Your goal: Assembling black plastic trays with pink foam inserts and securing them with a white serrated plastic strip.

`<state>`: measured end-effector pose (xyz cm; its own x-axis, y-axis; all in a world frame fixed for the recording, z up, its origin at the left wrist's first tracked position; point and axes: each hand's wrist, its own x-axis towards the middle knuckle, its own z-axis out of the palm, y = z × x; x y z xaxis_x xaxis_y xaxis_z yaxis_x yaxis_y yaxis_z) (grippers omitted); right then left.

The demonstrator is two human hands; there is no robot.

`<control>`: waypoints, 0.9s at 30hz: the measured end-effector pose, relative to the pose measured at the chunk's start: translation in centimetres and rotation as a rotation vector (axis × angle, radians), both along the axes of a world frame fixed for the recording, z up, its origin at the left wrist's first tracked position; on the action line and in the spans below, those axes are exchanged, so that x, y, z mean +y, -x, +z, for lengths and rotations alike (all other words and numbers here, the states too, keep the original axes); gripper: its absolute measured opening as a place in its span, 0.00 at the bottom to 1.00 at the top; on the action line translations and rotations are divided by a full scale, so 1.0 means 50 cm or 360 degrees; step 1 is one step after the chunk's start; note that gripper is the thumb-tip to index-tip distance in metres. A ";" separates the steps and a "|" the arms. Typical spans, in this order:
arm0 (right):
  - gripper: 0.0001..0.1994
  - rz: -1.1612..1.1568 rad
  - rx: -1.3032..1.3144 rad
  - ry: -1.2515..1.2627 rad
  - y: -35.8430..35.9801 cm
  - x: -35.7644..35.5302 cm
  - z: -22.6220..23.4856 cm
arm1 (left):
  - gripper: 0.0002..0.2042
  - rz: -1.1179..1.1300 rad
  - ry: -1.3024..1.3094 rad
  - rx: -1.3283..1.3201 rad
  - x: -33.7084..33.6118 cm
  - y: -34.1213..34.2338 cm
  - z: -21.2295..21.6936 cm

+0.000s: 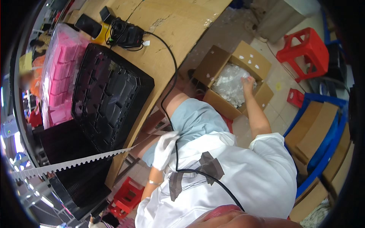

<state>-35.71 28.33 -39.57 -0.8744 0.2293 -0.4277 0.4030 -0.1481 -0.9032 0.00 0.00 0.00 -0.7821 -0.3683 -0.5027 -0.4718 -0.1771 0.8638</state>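
Observation:
My left hand (165,147), in a white glove, rests by my lap beside a black cable (176,146). Its fingers look curled together, and what they may hold is hidden. A long white notched strip (81,162) runs from the far left, over the table edge, toward this hand. To the right, my bare right hand (248,81) reaches into an open cardboard box (218,102) on the floor. Its fingers are closed at the edge of a clear plastic bag (232,80), which lies among small white pieces (236,99) in the box.
On the table (173,28) stand a stack of black plastic trays (114,95), pink wrapped bundles (62,78) and a black device with coiled cable (131,36). Red stools (304,51) and a blue-framed rack holding cardboard (315,131) are at the right.

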 end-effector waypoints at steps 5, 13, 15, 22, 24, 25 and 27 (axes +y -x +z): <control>0.17 0.1348 0.0545 -0.1762 -0.047 -0.086 -0.016 | 0.10 0.0434 0.0012 -0.0262 0.023 -0.116 0.003; 0.22 0.2132 0.0185 -0.1503 0.094 -0.042 -0.312 | 0.09 0.0920 0.0821 -0.0164 -0.045 -0.190 0.081; 0.15 0.2082 0.0128 -0.1647 0.028 -0.185 -0.208 | 0.10 0.1312 0.1401 -0.0047 -0.064 -0.237 0.126; 0.08 0.1254 0.0869 -0.0760 -0.071 -0.211 0.353 | 0.35 0.0986 0.0976 0.0392 -0.188 -0.125 0.198; 0.08 0.1274 0.1083 -0.0449 -0.151 -0.263 0.541 | 0.25 0.0801 0.0602 0.0539 -0.216 -0.158 0.175; 0.08 0.1330 0.1197 -0.0281 -0.191 -0.287 0.623 | 0.21 0.0671 0.0446 0.0783 -0.232 -0.183 0.149; 0.09 0.1650 0.1234 0.0094 -0.276 -0.334 0.771 | 0.14 0.0707 -0.0089 0.1427 -0.199 -0.155 0.167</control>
<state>-21.91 11.63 -0.99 -0.6546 -0.7018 0.2809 -0.2689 -0.1311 -0.9542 7.75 -9.96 8.36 -0.6780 -0.7128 0.1798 0.4684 -0.2304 0.8529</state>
